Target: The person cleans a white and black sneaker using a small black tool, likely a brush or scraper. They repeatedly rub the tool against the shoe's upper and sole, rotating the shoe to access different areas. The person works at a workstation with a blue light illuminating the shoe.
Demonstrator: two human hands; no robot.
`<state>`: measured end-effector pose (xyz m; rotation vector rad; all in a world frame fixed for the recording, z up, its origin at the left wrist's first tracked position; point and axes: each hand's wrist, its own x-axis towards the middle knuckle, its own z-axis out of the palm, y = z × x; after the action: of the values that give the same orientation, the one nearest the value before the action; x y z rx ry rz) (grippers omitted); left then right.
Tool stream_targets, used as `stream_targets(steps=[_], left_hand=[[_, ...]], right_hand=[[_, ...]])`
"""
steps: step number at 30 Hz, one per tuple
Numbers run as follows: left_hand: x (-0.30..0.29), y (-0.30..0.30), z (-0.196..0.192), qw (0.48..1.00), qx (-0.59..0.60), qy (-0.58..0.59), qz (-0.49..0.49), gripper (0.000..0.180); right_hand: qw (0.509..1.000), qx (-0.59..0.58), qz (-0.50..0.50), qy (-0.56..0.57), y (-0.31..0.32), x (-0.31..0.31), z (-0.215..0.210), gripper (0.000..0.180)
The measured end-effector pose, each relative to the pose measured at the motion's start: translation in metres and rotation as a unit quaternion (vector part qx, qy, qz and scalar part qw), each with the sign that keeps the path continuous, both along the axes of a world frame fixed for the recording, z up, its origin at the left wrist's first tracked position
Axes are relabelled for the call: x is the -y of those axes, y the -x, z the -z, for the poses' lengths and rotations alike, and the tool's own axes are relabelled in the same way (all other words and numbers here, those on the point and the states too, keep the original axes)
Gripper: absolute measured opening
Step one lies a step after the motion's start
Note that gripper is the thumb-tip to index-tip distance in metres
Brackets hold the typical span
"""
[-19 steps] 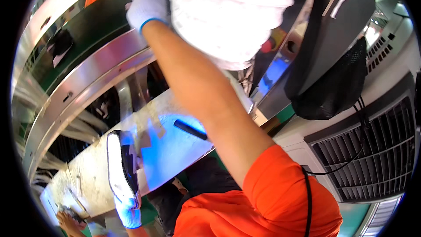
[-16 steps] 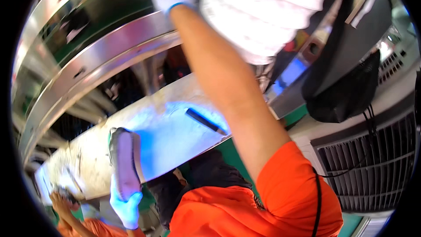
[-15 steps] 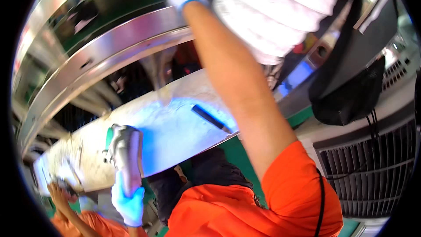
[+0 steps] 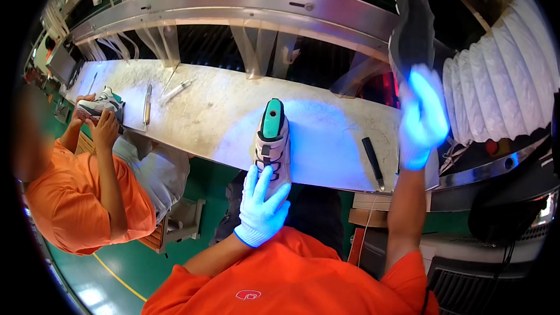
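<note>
Grip is engaged on both sides in the head view. Gloved left hand (image 4: 261, 207) grasps a pale lace-up shoe (image 4: 272, 149) across its toe end, fingers laid over the forefoot. This shoe lies at the near edge of the workbench (image 4: 204, 93), heel pointing away, green insole (image 4: 272, 118) showing; whether the bench bears its full weight cannot be told. Gloved right hand (image 4: 423, 119) is blurred but appears closed around the near end of a second shoe (image 4: 412, 35), raised sole outward before the metal rail (image 4: 245, 1), left of the white ribbed duct (image 4: 499, 73). Exact finger placement there cannot be read.

Blue light falls around the pale shoe. A slim dark tool (image 4: 372, 163) lies to its right, untouched. At left, a co-worker (image 4: 87, 192) holds another shoe (image 4: 104, 104).

Step in hand, as judged: handling two shoes separately, one low, one high. Next move would call for a steady left hold and a right grasp kept clear of rail and duct.
</note>
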<state>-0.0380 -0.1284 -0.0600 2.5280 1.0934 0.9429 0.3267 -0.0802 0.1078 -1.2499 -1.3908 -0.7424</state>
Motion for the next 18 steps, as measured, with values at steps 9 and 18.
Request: stream_targets(steps=[9, 18], left_hand=[[-0.010, 0.002, -0.007, 0.999, 0.010, -0.005, 0.038, 0.064], [-0.061, 0.043, 0.044, 0.977, 0.062, -0.102, 0.178, 0.055]], right_hand=[[0.925, 0.033, -0.093, 0.368, 0.102, 0.154, 0.183, 0.044], [0.958, -0.050, 0.045, 0.278, 0.122, 0.140, 0.242, 0.085]])
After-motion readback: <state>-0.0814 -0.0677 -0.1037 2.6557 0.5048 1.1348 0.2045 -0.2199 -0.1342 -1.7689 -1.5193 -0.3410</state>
